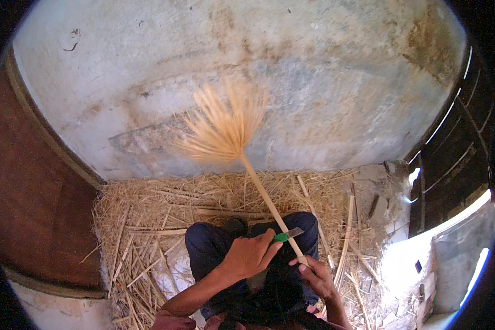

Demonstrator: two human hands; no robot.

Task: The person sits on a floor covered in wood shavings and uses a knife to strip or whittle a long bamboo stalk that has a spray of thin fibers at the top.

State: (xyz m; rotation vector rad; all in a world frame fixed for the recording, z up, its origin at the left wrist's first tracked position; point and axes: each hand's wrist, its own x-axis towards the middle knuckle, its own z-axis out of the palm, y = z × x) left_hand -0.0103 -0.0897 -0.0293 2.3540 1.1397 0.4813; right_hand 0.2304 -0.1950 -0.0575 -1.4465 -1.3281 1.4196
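A reddish-brown panel (44, 176) fills the left edge of the frame, its inner border curved by the lens. Just right of it, from the lower left across the lower middle, the floor is strewn with pale shavings (143, 192) and long thin strips (155, 232), some lying across one another. Above them, a stained grey-white wall (341, 110) spans the upper part of the frame.

Left of centre in the upper middle, a long stick (265, 195) opens into a fan of fine tan fibres (223, 124), blurred at the tips. From there its shaft slants down and rightward to the lower middle, in front of the wearer's dark blue trousers (206, 247).

The left hand (250, 256) comes in from the lower left, its fingers closed around the green handle of a knife (281, 237); the blade points right and crosses over the shaft near its lower end. Just to the right and lower, the right hand (317, 275) has its thumb and fingers pinching the shaft's bottom end, below the blade.

More strips lie right of the knees. Farther right stands a dark panel (451, 159), with a glaring bright patch (393, 264) below it at the lower right.
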